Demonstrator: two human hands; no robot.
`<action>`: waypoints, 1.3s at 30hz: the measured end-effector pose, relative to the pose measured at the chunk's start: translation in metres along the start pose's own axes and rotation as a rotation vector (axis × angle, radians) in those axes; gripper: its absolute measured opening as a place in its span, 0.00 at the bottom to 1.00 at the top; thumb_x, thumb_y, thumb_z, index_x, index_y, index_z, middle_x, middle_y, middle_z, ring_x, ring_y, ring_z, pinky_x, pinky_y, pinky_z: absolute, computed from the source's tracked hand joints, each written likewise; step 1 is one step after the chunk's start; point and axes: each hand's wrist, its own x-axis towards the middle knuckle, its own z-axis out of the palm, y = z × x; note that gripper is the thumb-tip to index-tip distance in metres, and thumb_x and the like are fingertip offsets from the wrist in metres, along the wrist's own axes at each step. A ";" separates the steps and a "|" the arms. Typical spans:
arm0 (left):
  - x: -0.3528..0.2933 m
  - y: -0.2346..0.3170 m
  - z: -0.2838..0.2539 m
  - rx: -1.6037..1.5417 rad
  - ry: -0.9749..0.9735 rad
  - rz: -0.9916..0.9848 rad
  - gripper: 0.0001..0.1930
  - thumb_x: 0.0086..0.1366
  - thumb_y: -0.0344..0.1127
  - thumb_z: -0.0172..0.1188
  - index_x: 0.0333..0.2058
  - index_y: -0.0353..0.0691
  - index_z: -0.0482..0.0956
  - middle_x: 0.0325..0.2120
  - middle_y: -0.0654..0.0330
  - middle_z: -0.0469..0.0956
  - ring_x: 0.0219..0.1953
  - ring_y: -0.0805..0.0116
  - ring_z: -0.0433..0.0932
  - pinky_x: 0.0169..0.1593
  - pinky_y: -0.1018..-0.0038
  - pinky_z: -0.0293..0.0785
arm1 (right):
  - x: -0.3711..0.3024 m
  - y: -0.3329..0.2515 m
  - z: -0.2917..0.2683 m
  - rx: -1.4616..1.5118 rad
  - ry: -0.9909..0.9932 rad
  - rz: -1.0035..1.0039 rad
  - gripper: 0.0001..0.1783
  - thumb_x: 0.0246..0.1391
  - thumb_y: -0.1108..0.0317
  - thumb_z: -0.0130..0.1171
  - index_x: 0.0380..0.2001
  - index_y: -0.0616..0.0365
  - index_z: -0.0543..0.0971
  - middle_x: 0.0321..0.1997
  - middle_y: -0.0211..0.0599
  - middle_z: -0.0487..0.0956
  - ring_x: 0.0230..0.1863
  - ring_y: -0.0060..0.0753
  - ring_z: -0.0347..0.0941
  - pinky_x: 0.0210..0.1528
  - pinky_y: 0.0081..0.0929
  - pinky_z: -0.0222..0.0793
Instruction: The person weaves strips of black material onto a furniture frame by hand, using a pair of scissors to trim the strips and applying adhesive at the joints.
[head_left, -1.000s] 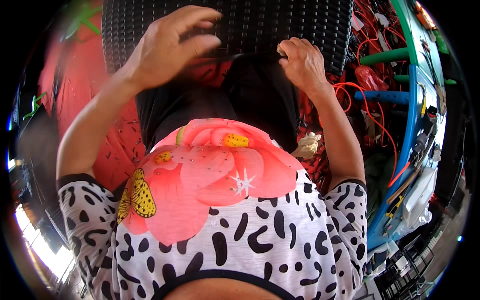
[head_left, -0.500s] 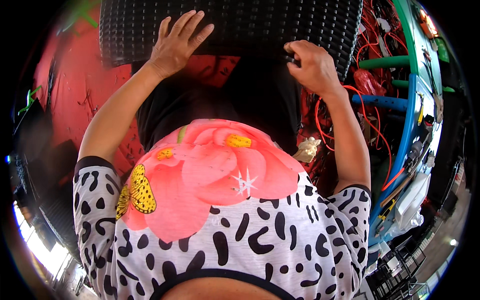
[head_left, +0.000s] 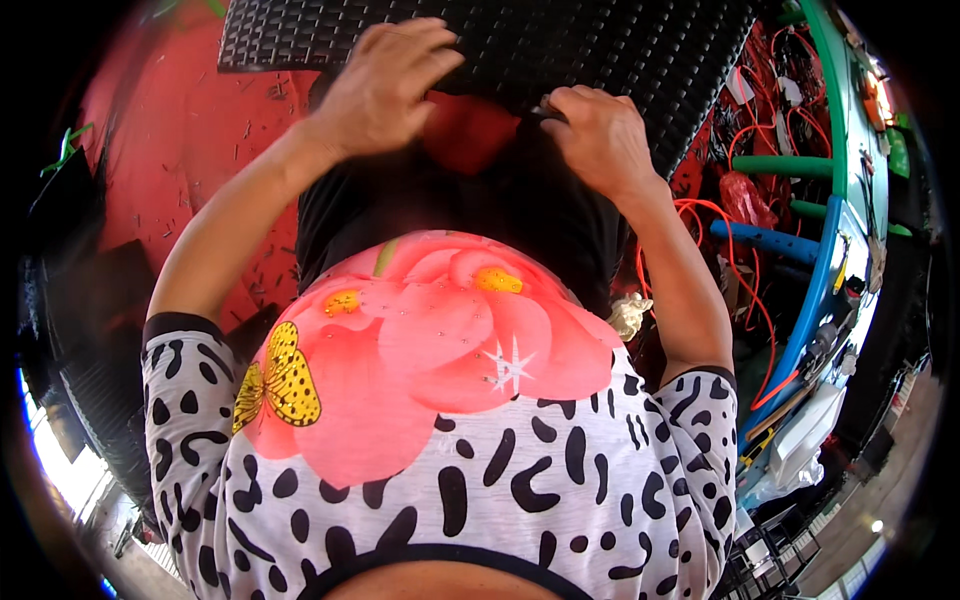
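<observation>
Since half a second ago the left hand (head_left: 385, 85) has slid down to the near edge of the black ribbed plastic panel (head_left: 560, 45), fingers curling over it. Right hand (head_left: 600, 135) pinches that edge too. Panel sits above the lap; looks stiff, light, grippy, best held by the rim.

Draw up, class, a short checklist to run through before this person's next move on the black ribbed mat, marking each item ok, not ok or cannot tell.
1. Left hand on the black ribbed mat: ok, fingers curl over its near edge.
2. Right hand gripping the mat edge: ok, closed at it.
3. Small object in the right hand: cannot tell, mostly hidden.
4. Red surface free of debris: not ok, small bits scattered.
5. Red wires away from the right forearm: not ok, they hang close beside it.
</observation>
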 end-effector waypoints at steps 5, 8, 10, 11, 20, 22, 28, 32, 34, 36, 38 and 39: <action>0.030 0.053 0.029 -0.332 0.103 0.108 0.30 0.44 0.24 0.61 0.50 0.37 0.67 0.47 0.52 0.69 0.52 0.55 0.67 0.54 0.64 0.62 | -0.027 0.007 0.003 0.765 0.266 0.024 0.13 0.37 0.80 0.61 0.32 0.59 0.77 0.31 0.36 0.78 0.41 0.30 0.73 0.44 0.26 0.66; 0.041 0.061 0.049 -0.483 0.062 0.158 0.26 0.44 0.24 0.62 0.46 0.37 0.70 0.40 0.53 0.74 0.44 0.56 0.73 0.47 0.64 0.68 | -0.045 0.000 0.000 1.103 0.374 0.184 0.11 0.40 0.81 0.59 0.32 0.63 0.76 0.34 0.35 0.77 0.40 0.27 0.73 0.44 0.22 0.66; 0.045 0.056 0.050 -0.469 0.116 0.154 0.23 0.45 0.24 0.62 0.44 0.36 0.71 0.37 0.53 0.75 0.40 0.56 0.74 0.43 0.66 0.70 | -0.055 0.004 0.000 0.849 0.444 0.165 0.10 0.42 0.80 0.59 0.32 0.65 0.75 0.35 0.35 0.76 0.37 0.23 0.72 0.40 0.20 0.67; 0.049 0.056 0.048 -0.451 0.172 0.140 0.21 0.46 0.24 0.62 0.42 0.35 0.71 0.33 0.53 0.76 0.37 0.57 0.76 0.39 0.68 0.72 | -0.062 0.008 0.007 0.786 0.551 0.283 0.11 0.43 0.80 0.59 0.33 0.64 0.75 0.33 0.34 0.76 0.34 0.23 0.72 0.37 0.19 0.68; 0.087 0.110 -0.011 -0.881 -0.211 -0.228 0.21 0.52 0.27 0.57 0.47 0.33 0.66 0.16 0.65 0.68 0.18 0.82 0.65 0.22 0.83 0.63 | -0.036 -0.038 0.047 0.921 0.540 0.364 0.08 0.47 0.69 0.57 0.29 0.62 0.73 0.26 0.44 0.75 0.27 0.46 0.74 0.28 0.31 0.70; 0.078 0.106 -0.014 -0.942 -0.190 -0.274 0.21 0.52 0.26 0.56 0.47 0.33 0.67 0.20 0.64 0.71 0.20 0.82 0.67 0.24 0.83 0.66 | -0.036 -0.036 0.039 0.766 0.475 0.337 0.07 0.47 0.70 0.57 0.29 0.62 0.74 0.26 0.44 0.75 0.26 0.46 0.73 0.27 0.31 0.69; 0.042 0.067 -0.019 -1.155 -0.357 -0.351 0.16 0.58 0.25 0.48 0.47 0.33 0.69 0.40 0.58 0.73 0.39 0.71 0.72 0.42 0.78 0.69 | -0.048 -0.062 -0.009 1.212 0.272 0.113 0.06 0.54 0.73 0.52 0.34 0.65 0.75 0.28 0.38 0.75 0.24 0.24 0.72 0.26 0.18 0.68; 0.032 0.060 -0.013 -0.984 -0.370 -0.059 0.07 0.60 0.31 0.51 0.33 0.32 0.72 0.27 0.58 0.69 0.30 0.68 0.69 0.36 0.76 0.68 | -0.062 -0.061 -0.008 1.574 0.135 0.139 0.10 0.56 0.71 0.51 0.40 0.66 0.73 0.33 0.35 0.74 0.29 0.21 0.71 0.33 0.18 0.68; 0.030 0.061 -0.027 -0.581 -0.220 0.130 0.05 0.59 0.29 0.51 0.28 0.33 0.71 0.20 0.54 0.64 0.27 0.60 0.68 0.34 0.72 0.67 | -0.070 -0.058 -0.008 1.612 0.058 0.183 0.16 0.55 0.70 0.53 0.46 0.65 0.70 0.34 0.35 0.74 0.33 0.21 0.71 0.36 0.19 0.69; 0.025 0.067 -0.045 -0.533 -0.204 0.098 0.04 0.56 0.27 0.53 0.25 0.33 0.70 0.20 0.52 0.63 0.28 0.52 0.67 0.36 0.68 0.67 | -0.082 -0.049 -0.004 1.724 -0.027 0.217 0.23 0.52 0.70 0.56 0.51 0.63 0.67 0.34 0.34 0.74 0.36 0.20 0.71 0.38 0.19 0.69; 0.026 0.072 -0.065 -0.491 -0.024 0.188 0.04 0.53 0.25 0.54 0.24 0.32 0.69 0.22 0.51 0.65 0.29 0.50 0.67 0.38 0.64 0.67 | -0.092 -0.030 0.003 1.318 -0.259 0.365 0.22 0.49 0.73 0.59 0.49 0.65 0.69 0.33 0.33 0.75 0.34 0.19 0.71 0.37 0.18 0.69; 0.033 0.078 -0.074 -0.478 0.151 0.256 0.11 0.50 0.30 0.62 0.21 0.35 0.67 0.16 0.55 0.61 0.19 0.55 0.62 0.24 0.65 0.59 | -0.094 -0.025 0.009 1.172 -0.174 0.417 0.18 0.46 0.76 0.60 0.44 0.65 0.72 0.30 0.31 0.75 0.31 0.17 0.70 0.35 0.17 0.69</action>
